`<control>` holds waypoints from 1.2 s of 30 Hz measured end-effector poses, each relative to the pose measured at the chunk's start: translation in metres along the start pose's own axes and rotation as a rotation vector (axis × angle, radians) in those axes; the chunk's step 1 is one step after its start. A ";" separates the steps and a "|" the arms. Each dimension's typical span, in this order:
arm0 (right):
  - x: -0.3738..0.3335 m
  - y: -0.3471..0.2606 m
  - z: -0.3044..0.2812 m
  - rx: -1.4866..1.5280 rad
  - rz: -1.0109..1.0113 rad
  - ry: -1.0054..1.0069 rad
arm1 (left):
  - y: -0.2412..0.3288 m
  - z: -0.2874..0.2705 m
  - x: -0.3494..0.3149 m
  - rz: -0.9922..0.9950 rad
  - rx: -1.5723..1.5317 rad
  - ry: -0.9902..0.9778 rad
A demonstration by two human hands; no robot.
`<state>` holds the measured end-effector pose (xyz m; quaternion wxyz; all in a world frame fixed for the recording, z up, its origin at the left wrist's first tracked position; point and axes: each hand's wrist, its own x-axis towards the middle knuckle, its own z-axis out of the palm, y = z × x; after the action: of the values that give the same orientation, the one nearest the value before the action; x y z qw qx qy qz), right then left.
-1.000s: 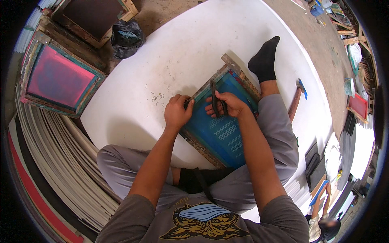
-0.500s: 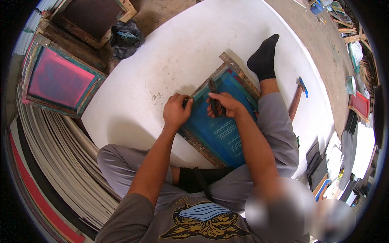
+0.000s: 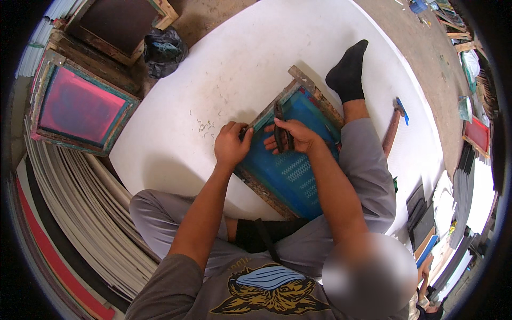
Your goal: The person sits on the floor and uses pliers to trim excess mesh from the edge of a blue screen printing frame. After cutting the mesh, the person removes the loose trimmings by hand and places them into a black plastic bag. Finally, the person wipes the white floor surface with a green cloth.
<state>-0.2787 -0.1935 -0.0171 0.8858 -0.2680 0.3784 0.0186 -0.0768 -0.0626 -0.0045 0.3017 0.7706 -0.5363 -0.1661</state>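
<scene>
A wooden screen-printing frame (image 3: 262,195) with blue mesh lies aslant across my lap and the white sheet, its mesh showing rows of pale marks. My left hand (image 3: 229,144) grips its left edge, thumb on top; a small dark thing shows by the thumb, too hidden to name. Above the mesh, near that same edge, my right hand (image 3: 300,136) holds dark pliers (image 3: 278,113). Their jaws point away from me, and the handles stand apart in my loosely curled fingers.
Small staple-like scraps (image 3: 204,126) lie on the white sheet (image 3: 176,106). A hammer (image 3: 391,133) rests beyond my right knee. At left are a pink-meshed frame (image 3: 80,106), a black plastic bag (image 3: 164,52) and stacked sheets (image 3: 80,186). Another person's arm (image 3: 425,268) shows at lower right.
The fingers of my right hand have loosened and straightened somewhat round the pliers' handles. My left hand stays put on the frame. The view has shifted slightly.
</scene>
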 end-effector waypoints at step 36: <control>-0.002 -0.004 0.038 -0.197 -0.131 0.466 | 0.002 -0.001 0.001 -0.024 0.000 -0.010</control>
<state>-0.2542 -0.1783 0.0074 0.7437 -0.3737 0.5506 -0.0642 -0.0775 -0.0640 -0.0022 0.2970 0.7760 -0.5286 -0.1735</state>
